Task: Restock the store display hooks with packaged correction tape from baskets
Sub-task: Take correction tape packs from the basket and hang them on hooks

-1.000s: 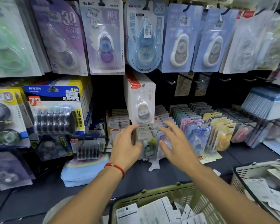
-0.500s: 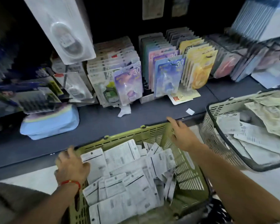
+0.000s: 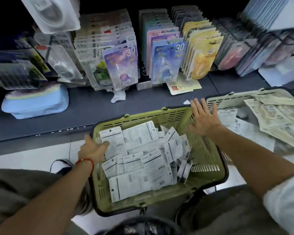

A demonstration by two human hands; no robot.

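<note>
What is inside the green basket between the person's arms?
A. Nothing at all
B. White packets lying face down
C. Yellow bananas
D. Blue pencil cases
B. The green basket holds a heap of white packaged cards showing their printed backs, and the left hand touches one at the basket's left rim.

Stationery shop aisle. Dark display shelf (image 3: 85, 114) holds upright rows of carded correction tape packs (image 3: 168, 63), more hanging above. Two plastic shopping baskets (image 3: 205, 150) of packaged stock near shelf; pale tiled floor (image 3: 32, 156) below.
</note>
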